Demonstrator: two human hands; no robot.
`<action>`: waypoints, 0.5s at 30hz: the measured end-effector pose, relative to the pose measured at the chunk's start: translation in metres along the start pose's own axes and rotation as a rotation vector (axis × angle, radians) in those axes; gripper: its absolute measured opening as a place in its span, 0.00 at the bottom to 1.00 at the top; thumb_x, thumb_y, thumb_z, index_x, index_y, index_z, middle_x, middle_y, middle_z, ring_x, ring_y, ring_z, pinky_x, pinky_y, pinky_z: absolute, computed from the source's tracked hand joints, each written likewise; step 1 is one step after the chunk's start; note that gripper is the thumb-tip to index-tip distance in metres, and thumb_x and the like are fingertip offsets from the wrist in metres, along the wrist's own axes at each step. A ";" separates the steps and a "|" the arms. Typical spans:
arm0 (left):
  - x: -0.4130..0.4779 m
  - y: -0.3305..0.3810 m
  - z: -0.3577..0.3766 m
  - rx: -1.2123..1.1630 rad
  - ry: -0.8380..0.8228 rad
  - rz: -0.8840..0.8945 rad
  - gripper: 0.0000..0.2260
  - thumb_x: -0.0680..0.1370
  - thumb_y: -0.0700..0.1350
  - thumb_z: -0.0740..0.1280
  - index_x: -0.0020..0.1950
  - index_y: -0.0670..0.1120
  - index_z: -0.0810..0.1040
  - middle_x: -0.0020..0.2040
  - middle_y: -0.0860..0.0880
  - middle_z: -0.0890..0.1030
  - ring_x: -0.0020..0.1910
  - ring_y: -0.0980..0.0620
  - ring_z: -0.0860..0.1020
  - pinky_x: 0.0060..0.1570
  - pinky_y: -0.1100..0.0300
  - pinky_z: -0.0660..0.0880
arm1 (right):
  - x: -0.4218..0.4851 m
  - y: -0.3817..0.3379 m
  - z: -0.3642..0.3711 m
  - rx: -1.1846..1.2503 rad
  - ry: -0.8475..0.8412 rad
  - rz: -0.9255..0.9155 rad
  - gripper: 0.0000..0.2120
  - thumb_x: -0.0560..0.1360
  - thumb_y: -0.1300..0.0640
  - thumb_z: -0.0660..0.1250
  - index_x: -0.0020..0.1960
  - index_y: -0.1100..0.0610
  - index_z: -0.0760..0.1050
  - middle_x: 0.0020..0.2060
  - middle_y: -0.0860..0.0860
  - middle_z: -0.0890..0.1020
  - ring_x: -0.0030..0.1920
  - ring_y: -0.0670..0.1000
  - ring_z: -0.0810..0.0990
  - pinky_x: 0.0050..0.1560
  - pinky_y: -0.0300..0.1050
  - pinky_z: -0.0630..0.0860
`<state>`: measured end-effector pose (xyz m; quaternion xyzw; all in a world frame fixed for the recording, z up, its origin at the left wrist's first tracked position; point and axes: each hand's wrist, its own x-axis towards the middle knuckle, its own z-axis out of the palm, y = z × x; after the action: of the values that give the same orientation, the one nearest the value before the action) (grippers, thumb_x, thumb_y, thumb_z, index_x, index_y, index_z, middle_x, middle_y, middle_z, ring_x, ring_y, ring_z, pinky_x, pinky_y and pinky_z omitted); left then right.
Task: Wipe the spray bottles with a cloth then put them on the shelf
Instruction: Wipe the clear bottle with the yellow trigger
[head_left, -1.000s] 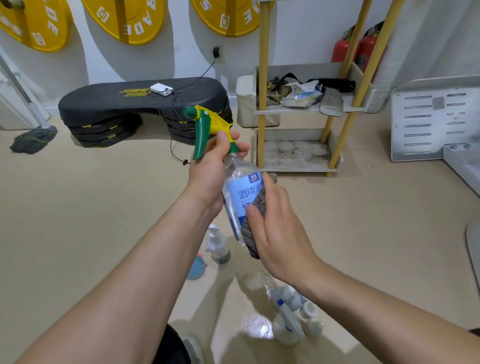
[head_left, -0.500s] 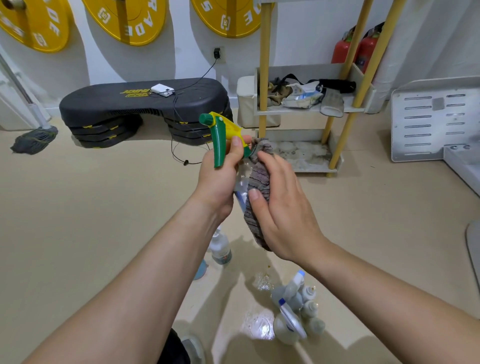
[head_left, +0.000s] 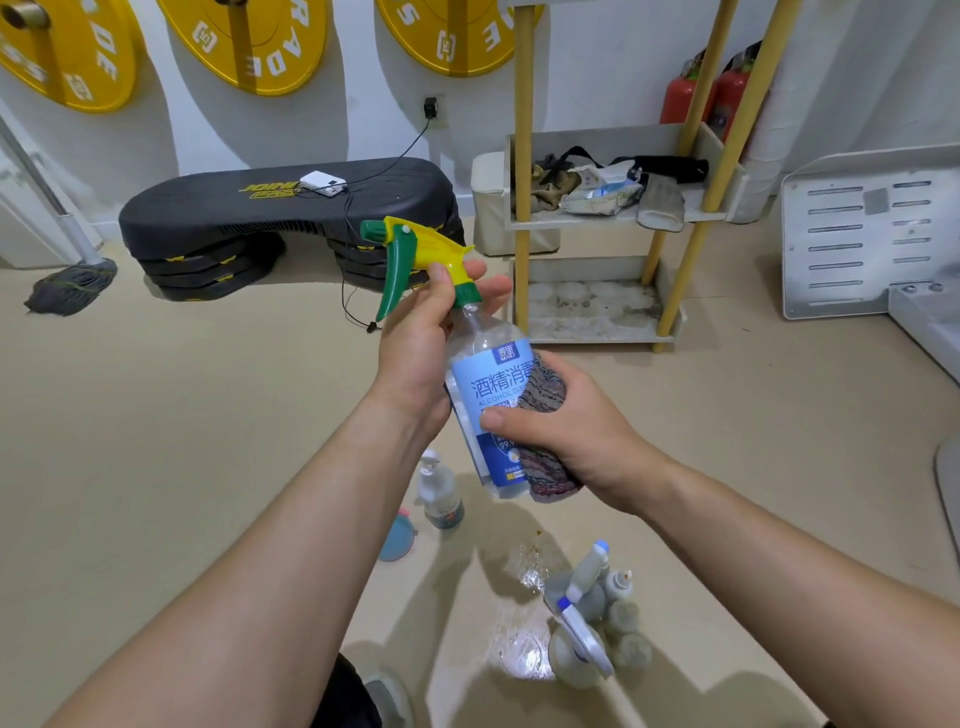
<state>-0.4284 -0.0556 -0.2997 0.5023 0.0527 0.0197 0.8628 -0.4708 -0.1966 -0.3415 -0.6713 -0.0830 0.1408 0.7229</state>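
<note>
The spray bottle (head_left: 480, 338) is clear, and its label (head_left: 493, 387) is light blue and turns dark blue lower down. Its trigger head (head_left: 418, 244) is yellow with a green lever and nozzle. The cloth (head_left: 543, 389) has grey, dark red and white stripes. The floor (head_left: 208, 415) is beige. The shelf (head_left: 582, 224) is pale grey with yellow posts. The weight plates (head_left: 291, 52) are yellow with white letters.

On a smooth beige floor (head_left: 208, 441) are set a small white pump bottle (head_left: 440, 493), clustered grey-white spray bottles (head_left: 592, 608) and a yellow-poled white shelf (head_left: 587, 339).
</note>
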 end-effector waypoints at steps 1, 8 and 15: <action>0.000 -0.002 0.000 0.028 0.021 0.013 0.17 0.85 0.51 0.58 0.60 0.40 0.77 0.54 0.40 0.83 0.53 0.48 0.84 0.43 0.57 0.81 | -0.001 0.000 0.002 -0.020 0.032 -0.008 0.23 0.65 0.58 0.80 0.58 0.57 0.79 0.47 0.52 0.87 0.45 0.51 0.86 0.47 0.46 0.81; -0.010 -0.008 0.010 0.225 0.408 0.034 0.16 0.82 0.55 0.65 0.43 0.45 0.79 0.38 0.51 0.82 0.32 0.56 0.79 0.32 0.62 0.75 | 0.003 -0.004 0.014 -0.105 0.334 -0.049 0.30 0.61 0.52 0.83 0.60 0.50 0.77 0.48 0.47 0.86 0.48 0.47 0.86 0.55 0.52 0.82; -0.034 -0.029 0.023 0.128 0.186 -0.162 0.20 0.85 0.54 0.57 0.58 0.43 0.83 0.51 0.44 0.87 0.51 0.46 0.85 0.54 0.52 0.81 | 0.002 -0.015 0.023 -0.401 0.496 -0.235 0.39 0.72 0.37 0.62 0.80 0.49 0.57 0.70 0.43 0.68 0.69 0.42 0.68 0.69 0.43 0.67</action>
<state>-0.4603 -0.0924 -0.3110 0.5465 0.1740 -0.0072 0.8192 -0.4742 -0.1751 -0.3246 -0.7998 -0.0073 -0.1302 0.5859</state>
